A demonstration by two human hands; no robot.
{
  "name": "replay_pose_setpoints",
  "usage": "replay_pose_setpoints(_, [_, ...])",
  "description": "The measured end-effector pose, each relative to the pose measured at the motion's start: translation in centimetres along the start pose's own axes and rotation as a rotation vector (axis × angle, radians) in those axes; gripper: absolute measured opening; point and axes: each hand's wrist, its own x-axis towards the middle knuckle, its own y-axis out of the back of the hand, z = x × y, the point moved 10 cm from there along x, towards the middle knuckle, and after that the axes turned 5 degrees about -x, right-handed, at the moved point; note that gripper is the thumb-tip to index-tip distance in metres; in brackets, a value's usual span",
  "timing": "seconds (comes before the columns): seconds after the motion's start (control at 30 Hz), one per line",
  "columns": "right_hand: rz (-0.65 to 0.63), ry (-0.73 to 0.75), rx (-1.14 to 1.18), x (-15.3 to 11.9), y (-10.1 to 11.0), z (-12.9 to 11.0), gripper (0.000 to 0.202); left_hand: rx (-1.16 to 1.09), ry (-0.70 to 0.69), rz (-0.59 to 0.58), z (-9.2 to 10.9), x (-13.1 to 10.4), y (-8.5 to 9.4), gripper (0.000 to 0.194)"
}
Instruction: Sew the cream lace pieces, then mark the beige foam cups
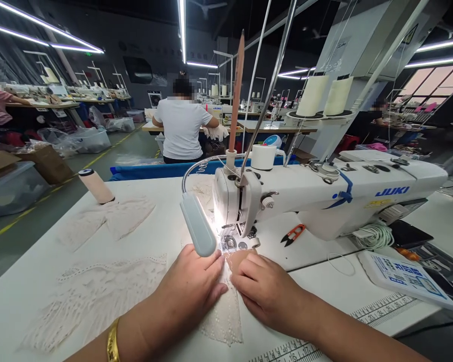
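Note:
A white JUKI sewing machine [324, 193] stands on the white table, its needle area lit. Just in front of the needle, my left hand [194, 279] has its fingers together on a strip of cream lace [224, 317], partly under the lamp head [198, 226]. Close by on the right, my right hand [262, 284] pinches a tan fabric piece [237, 259] at the lace's upper end. The fingertips of both hands are near each other. Sheer lace pieces [109, 286] lie flat left of my left hand.
Red thread snips [293, 234] lie on the machine bed. A peach thread cone [96, 186] stands at the back left. On the right are a coiled white cord [373, 235] and a white box [407, 279]. A person in a white shirt [181, 128] sits ahead at another table.

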Motion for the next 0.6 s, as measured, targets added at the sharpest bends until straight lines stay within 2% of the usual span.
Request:
replay_pose_setpoints(0.23, [0.042,-0.064,-0.007,0.6,-0.5,0.7,0.022,-0.03,0.033,0.106,-1.4,-0.1,1.1,0.02])
replay_pose_setpoints(0.33, [0.031,-0.108,0.01,0.5,-1.0,1.1,0.024,-0.024,0.053,0.109,-1.8,0.0,1.1,0.024])
replay_pose_setpoints(0.47, [0.011,-0.139,0.048,0.4,-1.3,1.4,0.03,-0.002,0.079,0.058,-2.0,0.3,0.6,0.018])
replay_pose_setpoints(0.6, [0.028,-0.145,0.034,0.5,-1.3,1.3,0.032,0.01,0.072,0.062,-1.9,0.5,0.6,0.013])
